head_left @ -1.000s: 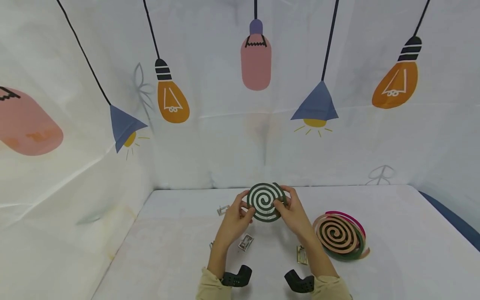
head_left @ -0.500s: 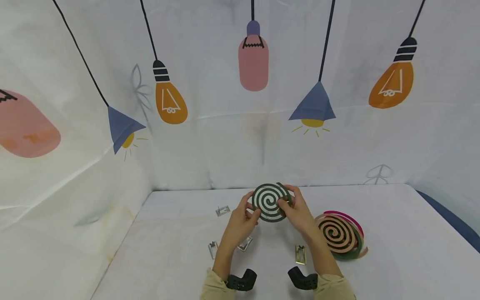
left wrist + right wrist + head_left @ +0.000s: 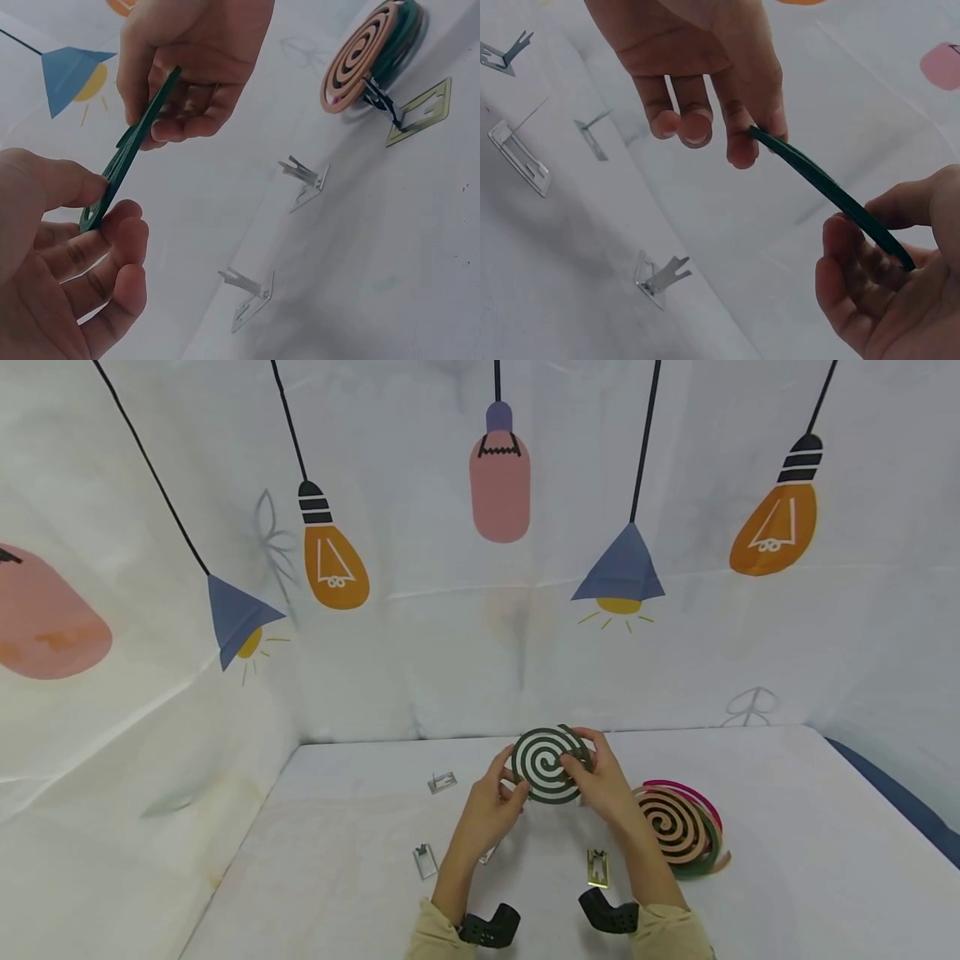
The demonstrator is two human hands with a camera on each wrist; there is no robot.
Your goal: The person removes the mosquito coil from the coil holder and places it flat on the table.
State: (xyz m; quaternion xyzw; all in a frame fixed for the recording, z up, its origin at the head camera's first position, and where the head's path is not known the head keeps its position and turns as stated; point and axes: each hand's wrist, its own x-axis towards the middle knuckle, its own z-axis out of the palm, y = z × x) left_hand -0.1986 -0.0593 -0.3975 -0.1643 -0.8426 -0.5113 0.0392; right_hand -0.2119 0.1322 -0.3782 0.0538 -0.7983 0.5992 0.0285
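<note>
Both hands hold a green mosquito coil [image 3: 550, 766] raised above the table, its spiral face toward the head camera. My left hand [image 3: 487, 810] pinches the left rim between thumb and fingers. On the other side, my right hand [image 3: 606, 785] grips it, with the thumb on the front face and the fingers behind. The left wrist view shows the green coil [image 3: 131, 157] nearly edge-on between the two hands. In the right wrist view the coil [image 3: 832, 191] also appears as a thin slanted edge.
Right of my right forearm lies a stack of coils [image 3: 663, 824] in tan, green and magenta. Several small metal coil stands lie about: silver ones [image 3: 442, 782] to the left, and a gold one [image 3: 597, 868] near the right forearm. A fabric wall [image 3: 420, 668] rises behind the white table [image 3: 352, 835].
Both hands have shifted a little to the right with the green coil between them. The head view has turned slightly. The grip looks the same.
</note>
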